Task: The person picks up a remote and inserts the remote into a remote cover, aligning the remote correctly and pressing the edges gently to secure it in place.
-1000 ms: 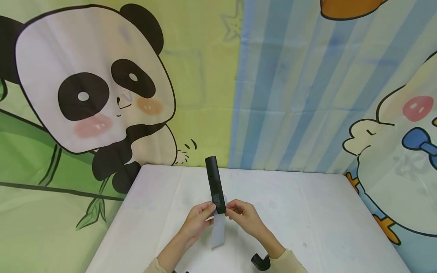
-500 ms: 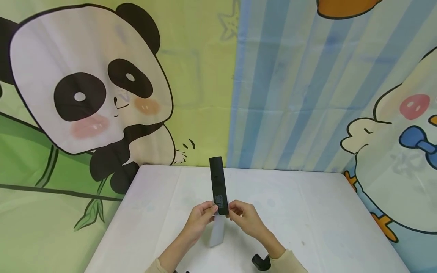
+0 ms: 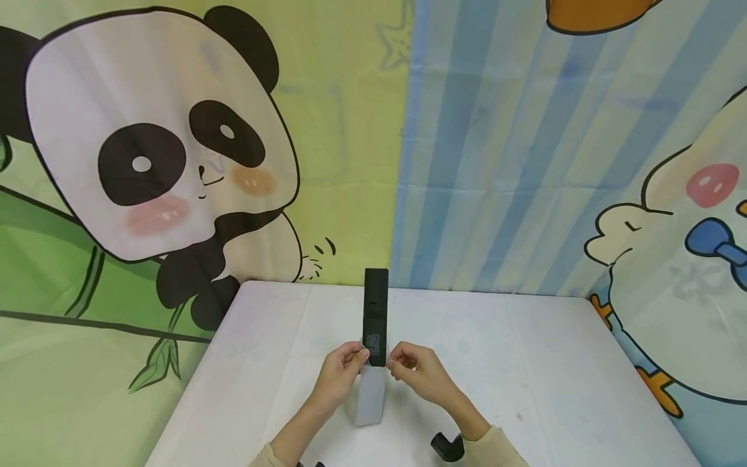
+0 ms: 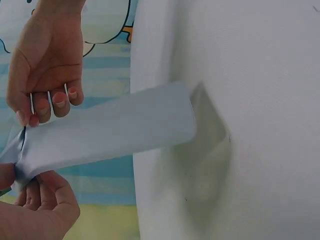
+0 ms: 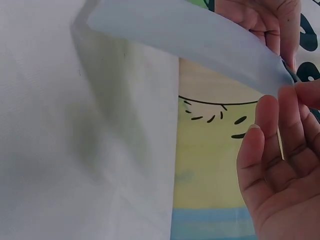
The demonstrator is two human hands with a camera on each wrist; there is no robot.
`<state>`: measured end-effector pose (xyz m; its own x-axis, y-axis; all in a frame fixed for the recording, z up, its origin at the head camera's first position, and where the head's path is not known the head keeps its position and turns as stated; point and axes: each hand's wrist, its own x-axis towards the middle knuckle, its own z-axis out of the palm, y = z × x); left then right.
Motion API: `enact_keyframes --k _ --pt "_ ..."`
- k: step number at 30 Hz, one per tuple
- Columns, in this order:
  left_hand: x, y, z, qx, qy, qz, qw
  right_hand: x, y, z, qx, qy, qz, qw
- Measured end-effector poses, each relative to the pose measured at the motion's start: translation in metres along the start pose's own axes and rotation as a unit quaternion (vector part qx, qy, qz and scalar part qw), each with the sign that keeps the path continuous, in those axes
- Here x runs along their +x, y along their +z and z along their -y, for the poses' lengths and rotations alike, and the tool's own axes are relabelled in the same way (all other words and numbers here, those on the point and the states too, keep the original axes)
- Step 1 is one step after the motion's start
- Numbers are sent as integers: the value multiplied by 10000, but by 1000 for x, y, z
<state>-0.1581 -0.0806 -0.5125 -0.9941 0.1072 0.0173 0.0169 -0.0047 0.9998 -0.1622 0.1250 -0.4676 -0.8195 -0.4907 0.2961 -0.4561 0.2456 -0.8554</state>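
Note:
A long, flat black bar (image 3: 375,314) with a small printed label stands upright over the table. Below its lower end hangs a limp pale grey sleeve (image 3: 370,395), whose mouth meets the bar. My left hand (image 3: 340,368) pinches the bar's lower left edge together with the sleeve's rim, thumb in front. At the right side of the mouth, my right hand (image 3: 421,371) pinches the rim between thumb and forefinger. The right wrist view shows the sleeve (image 5: 185,35) stretching away from the right fingers (image 5: 267,120). In both wrist views the bar is almost entirely hidden.
Beneath the hands lies a white-covered table (image 3: 513,363). A black curved piece (image 3: 447,447) sits beside the right sleeve cuff. Behind the table's far edge hangs a cloth printed with a panda (image 3: 239,188) and stripes.
The black bar has swung from a leftward lean to upright, its labelled face turning toward the head camera. The sleeve has turned with it and shows wider. Both hands keep nearly the same place.

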Motion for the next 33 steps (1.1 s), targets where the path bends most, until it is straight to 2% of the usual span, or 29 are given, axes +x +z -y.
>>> enact_keyframes --k 6,9,14,21,24,28,33 --pt "2 2 6 399 243 -117 9988 0 5 -26 123 109 12 9999" --pt "1 3 5 669 498 -137 9964 -1 6 -38 213 258 -4 9994" --pt "-3 3 6 1153 895 -121 9892 -1 5 -42 375 524 -26 9979" --pt "-5 3 13 1581 1104 -18 9812 1 8 -41 197 730 -187 9970" --pt "-6 3 12 1528 1171 6 9813 1 8 -40 126 735 -226 9970" --pt "-7 2 8 1173 1029 58 9877 1 8 -41 77 632 -195 9978" --pt "-8 0 5 809 793 165 9934 8 3 -40 -219 471 -727 9960"
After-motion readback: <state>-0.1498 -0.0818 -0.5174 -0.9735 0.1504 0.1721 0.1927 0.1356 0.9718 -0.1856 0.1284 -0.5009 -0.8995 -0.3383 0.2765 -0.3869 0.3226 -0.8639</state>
